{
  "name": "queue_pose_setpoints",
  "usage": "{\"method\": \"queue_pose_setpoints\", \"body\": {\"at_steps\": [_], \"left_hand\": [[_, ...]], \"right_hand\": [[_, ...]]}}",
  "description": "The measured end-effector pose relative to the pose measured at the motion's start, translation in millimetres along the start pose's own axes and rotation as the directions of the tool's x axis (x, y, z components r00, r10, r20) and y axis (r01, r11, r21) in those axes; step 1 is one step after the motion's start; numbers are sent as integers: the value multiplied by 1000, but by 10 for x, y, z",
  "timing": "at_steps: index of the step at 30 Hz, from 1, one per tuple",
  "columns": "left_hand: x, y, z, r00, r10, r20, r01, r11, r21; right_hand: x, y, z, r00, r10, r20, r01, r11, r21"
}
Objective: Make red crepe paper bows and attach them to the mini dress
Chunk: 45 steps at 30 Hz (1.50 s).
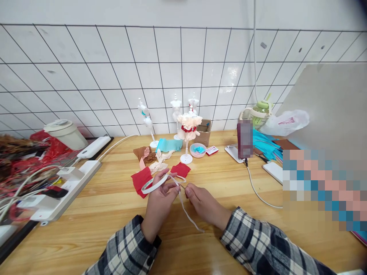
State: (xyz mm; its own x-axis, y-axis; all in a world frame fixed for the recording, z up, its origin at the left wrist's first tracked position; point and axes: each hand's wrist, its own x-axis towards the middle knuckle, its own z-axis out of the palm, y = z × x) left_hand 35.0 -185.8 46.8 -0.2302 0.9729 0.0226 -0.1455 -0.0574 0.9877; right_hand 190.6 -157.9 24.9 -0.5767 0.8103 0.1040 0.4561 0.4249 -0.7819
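My left hand (161, 198) is closed on a white elastic ribbon (155, 184), which loops over its fingers and trails down across the wooden table (114, 214). My right hand (202, 202) pinches something thin, probably a needle, against the same ribbon just right of the left fingertips. Both hands hover low over the table, in plaid sleeves. Red fabric pieces (142, 179) lie just beyond the left hand. A small mannequin stand wearing a cream ruffled dress (188, 128) stands behind them.
Bare white mannequin stands (146, 118), teal cloth (169, 145), brown and cream scraps (147, 154), a pink dish (197, 149) and a small cardboard box (204, 131) sit at the back. A power strip (65, 187) with cables lies left. A phone on a stand (244, 139) with cable sits right.
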Motion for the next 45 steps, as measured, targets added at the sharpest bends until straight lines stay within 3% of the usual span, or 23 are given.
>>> {"method": "queue_pose_setpoints", "body": {"at_steps": [6,17,27,39,45], "left_hand": [[-23,-23,7,1000,-16,17,16,1000,7],[-47,21,33,998,-64,24,62,993,101],[-57,8,27,997,-53,49,44,985,169],[-64,0,33,997,-66,51,61,993,104],[-30,34,14,999,-41,19,41,999,15]], "right_hand": [[-8,-5,-9,1000,-18,24,17,999,35],[3,-40,-39,1000,6,-2,-7,995,-101],[8,-31,-23,1000,-9,-13,8,996,-93],[27,-3,-29,999,-4,-34,-1,991,-135],[46,8,-54,1000,-11,-10,11,1000,-23]]}}
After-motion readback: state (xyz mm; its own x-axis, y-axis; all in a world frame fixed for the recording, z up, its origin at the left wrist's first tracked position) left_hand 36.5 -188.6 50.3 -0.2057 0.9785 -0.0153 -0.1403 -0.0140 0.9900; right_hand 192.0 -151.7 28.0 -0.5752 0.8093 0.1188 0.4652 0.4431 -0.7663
